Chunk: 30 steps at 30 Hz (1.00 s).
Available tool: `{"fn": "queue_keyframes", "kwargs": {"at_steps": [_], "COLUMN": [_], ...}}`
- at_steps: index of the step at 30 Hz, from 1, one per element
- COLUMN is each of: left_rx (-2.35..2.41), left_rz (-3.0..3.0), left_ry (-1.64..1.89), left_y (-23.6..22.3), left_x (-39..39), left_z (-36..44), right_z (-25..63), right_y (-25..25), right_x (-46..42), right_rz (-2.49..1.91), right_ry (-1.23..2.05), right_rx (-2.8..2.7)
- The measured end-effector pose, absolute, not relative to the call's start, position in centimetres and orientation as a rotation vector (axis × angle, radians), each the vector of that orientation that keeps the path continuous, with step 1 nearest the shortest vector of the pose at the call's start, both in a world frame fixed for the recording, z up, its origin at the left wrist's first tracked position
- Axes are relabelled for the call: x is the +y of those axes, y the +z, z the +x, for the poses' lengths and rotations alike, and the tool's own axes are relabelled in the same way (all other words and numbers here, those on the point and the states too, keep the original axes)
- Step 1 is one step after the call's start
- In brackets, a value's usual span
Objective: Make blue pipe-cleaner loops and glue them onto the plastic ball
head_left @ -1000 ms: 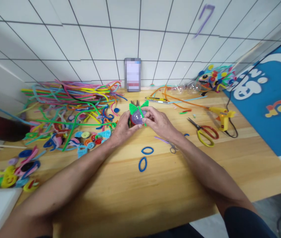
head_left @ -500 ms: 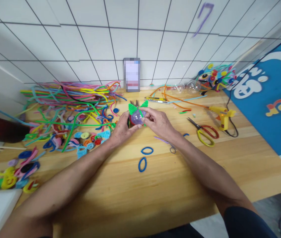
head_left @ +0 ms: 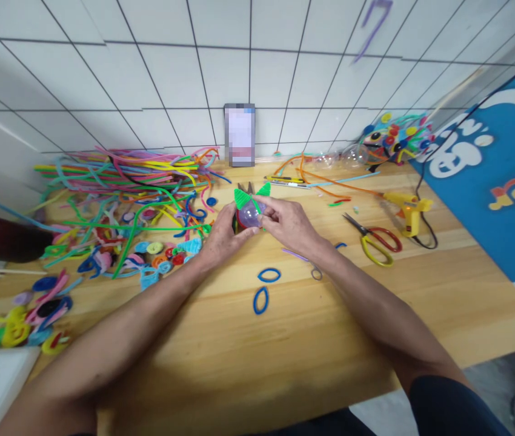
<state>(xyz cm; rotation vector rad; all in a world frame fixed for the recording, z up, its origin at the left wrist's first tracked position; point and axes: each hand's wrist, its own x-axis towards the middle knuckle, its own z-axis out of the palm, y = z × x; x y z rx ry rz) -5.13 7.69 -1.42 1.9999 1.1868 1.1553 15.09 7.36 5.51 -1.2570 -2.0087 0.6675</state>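
Between my hands is a clear, purplish plastic ball (head_left: 249,215) with two green pipe-cleaner ears (head_left: 242,198) at its top. My left hand (head_left: 226,233) is closed round its left and lower side. On the right side, my right hand (head_left: 288,223) pinches at the ball near a green pipe-cleaner strip; its fingertips partly hide what they grip. Dark tips of a pliers-like tool (head_left: 245,188) show just behind the ball. Closer to me, two blue pipe-cleaner loops (head_left: 269,275) lie on the wooden table (head_left: 221,345).
Pipe cleaners (head_left: 125,169) and coiled pieces fill the table's left side. Scissors (head_left: 375,239) and a yellow glue gun (head_left: 409,212) lie to the right. A phone (head_left: 240,134) leans on the tiled wall. A decorated ball (head_left: 391,142) and clear balls (head_left: 352,155) sit at the back right.
Both hands keep their hold on the ball almost unchanged. The whole view has shifted very slightly.
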Motion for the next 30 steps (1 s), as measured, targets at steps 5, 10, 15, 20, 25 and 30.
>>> {"fn": "queue_keyframes", "kwargs": {"at_steps": [5, 10, 15, 20, 25, 30], "left_rx": [1.167, 1.183, 1.185, 1.189, 1.202, 1.198], "left_rz": [1.995, 2.008, 2.003, 2.005, 2.051, 2.048], "left_ry": [1.139, 1.143, 1.151, 1.139, 1.124, 1.123], "left_y": [-1.38, -1.46, -1.59, -1.53, -0.94, -0.77], "left_x": [7.72, 7.72, 7.73, 7.77, 7.4, 7.13], "left_z": [-5.16, -5.21, -5.2, -5.19, -5.06, -4.88], "right_z": [14.99, 14.83, 14.78, 14.64, 14.62, 14.68], "right_y": [5.56, 5.55, 5.57, 5.72, 5.63, 5.55], "right_x": [7.32, 7.31, 7.21, 7.27, 7.38, 7.37], "right_rz": [-1.274, -1.285, -1.284, -1.306, -1.324, -1.316], "right_ry": [0.664, 0.656, 0.683, 0.664, 0.638, 0.612], "right_rx": [-2.009, -1.992, -1.953, -1.962, -1.997, -2.035]}}
